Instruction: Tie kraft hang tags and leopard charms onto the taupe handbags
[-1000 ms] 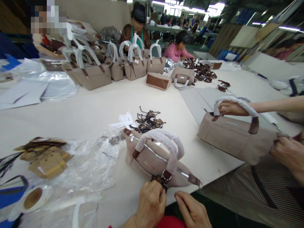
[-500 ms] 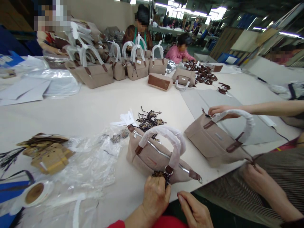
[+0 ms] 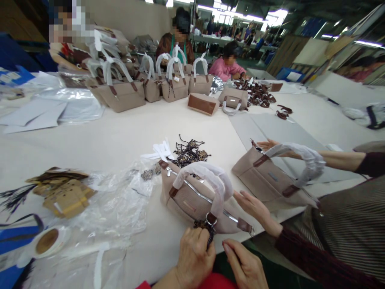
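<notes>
A beige handbag [image 3: 186, 200] with brown trim, a silver zip and white-wrapped handles stands in front of me. A dark patterned cord charm [image 3: 204, 226] hangs at a metal ring by the base of its near handle. My left hand [image 3: 195, 253] is closed around that charm, against the bag's front. To its right, below the bag's corner, my right hand [image 3: 245, 263] is closed, thumb pressed to curled fingers; whatever may be between them is hidden. Beyond the bag lies a pile of similar dark cord charms [image 3: 191, 152], next to white paper strips [image 3: 161, 150].
At right a co-worker's hands [image 3: 255, 208] flank a second beige handbag [image 3: 264, 176]. Clear plastic bags [image 3: 120, 200], brown cards [image 3: 67, 196] and a tape roll [image 3: 46, 241] lie at left. Finished-looking handbags [image 3: 126, 96] line the back, near a pile of brown straps [image 3: 258, 92].
The co-worker's near hand has let go of the second bag's end and moved left, to between the bags. My hands stay nearly in place, the left still on the charm.
</notes>
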### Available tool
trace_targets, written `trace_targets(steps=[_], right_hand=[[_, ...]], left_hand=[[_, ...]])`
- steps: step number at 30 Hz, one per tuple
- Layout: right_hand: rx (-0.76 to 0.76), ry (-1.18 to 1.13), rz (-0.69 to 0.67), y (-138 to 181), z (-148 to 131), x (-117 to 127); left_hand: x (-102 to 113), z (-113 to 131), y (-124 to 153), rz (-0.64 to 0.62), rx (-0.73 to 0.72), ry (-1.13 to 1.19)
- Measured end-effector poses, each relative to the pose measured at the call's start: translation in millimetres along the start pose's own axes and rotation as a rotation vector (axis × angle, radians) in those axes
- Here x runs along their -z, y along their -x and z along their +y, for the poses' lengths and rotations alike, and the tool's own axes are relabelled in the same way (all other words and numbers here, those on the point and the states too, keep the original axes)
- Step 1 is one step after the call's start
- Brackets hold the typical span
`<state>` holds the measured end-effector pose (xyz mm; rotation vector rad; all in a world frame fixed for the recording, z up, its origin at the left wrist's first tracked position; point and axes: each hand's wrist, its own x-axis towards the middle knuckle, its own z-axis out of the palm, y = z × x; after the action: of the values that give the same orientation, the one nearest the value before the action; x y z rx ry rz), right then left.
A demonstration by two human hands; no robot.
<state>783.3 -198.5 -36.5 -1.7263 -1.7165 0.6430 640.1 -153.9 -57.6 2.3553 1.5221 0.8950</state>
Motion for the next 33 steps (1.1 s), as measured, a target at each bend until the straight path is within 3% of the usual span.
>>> trace_targets(steps=[4, 11, 19, 29, 33], right_hand=[[0.012, 0.023, -0.039, -2, 1, 4], [-0.039, 0.006, -0.059, 2, 8, 9], [-0.063, -0.004, -0.061, -3, 3, 2], [-0.018, -0.017, -0.079, -15, -4, -8], [-0.026, -0.014, -0.062, -15, -5, -8]], left_hand=[[2, 0, 0, 0.009, 0.005, 0.004], [7, 0, 0, -0.13, 0.216, 0.108], [8, -2, 1, -0.153, 0.183, 0.133], [11, -5, 3, -0.351, 0.28, 0.304], [10, -13, 2, -0.282, 0.358, 0.405]])
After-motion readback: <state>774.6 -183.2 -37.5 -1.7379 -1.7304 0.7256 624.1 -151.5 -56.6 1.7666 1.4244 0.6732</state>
